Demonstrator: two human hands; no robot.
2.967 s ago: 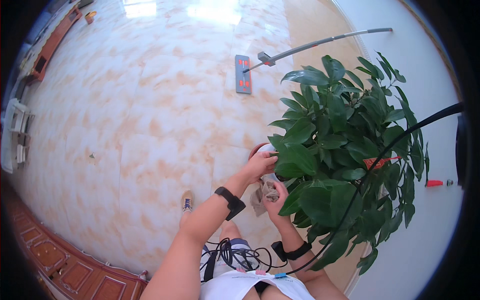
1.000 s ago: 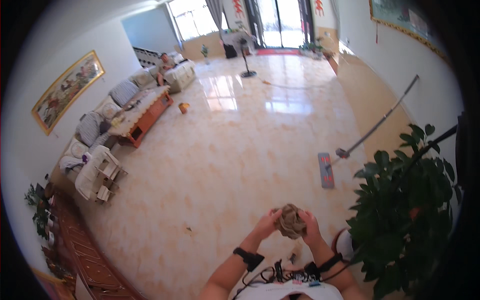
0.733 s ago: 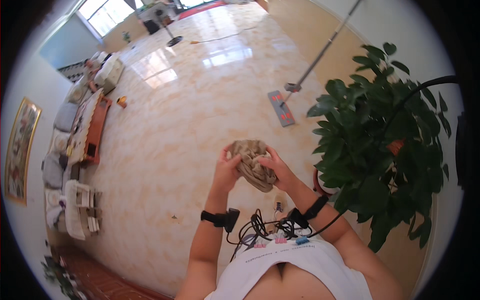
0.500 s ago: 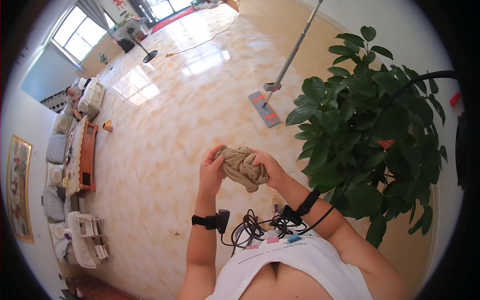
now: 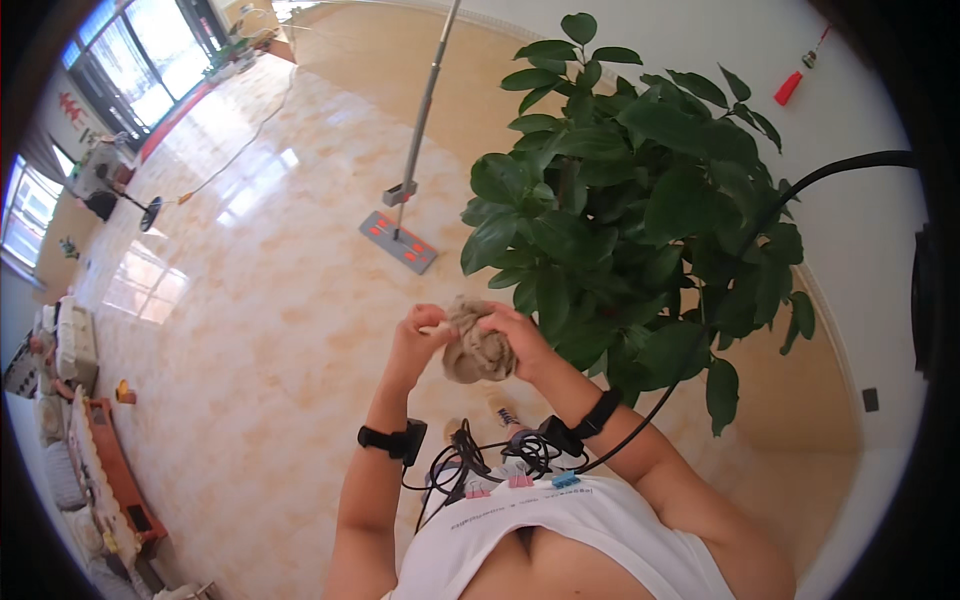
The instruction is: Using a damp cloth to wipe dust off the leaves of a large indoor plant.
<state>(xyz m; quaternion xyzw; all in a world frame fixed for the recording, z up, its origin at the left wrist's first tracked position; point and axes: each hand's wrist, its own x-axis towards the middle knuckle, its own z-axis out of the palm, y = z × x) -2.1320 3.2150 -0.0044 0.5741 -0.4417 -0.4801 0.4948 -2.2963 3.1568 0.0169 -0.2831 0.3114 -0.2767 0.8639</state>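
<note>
A crumpled beige-brown cloth (image 5: 478,352) is bunched up in front of my body, held between both hands. My left hand (image 5: 414,340) has its fingers curled and pinches the cloth's left edge. My right hand (image 5: 517,338) wraps round the upper right side of the bundle, thumb laid over the folds. Just right of that hand hang the leaves of a large green potted plant (image 5: 640,200). Beyond the cloth, a flat mop with a grey head (image 5: 398,242) with red patches stands on the floor, its pole (image 5: 425,110) rising away from me.
Black cables (image 5: 480,455) loop in front of my white top, clipped there. Glossy tiles (image 5: 250,400) spread ahead and left. A wooden table (image 5: 125,465) and sofas line the left, with a person seated there. A standing fan (image 5: 150,214) and a cord are farther off.
My view has swung right, so the mop and plant now sit farther left in it. The cloth has been turned and bunched differently, and my left fingers have shifted to its edge.
</note>
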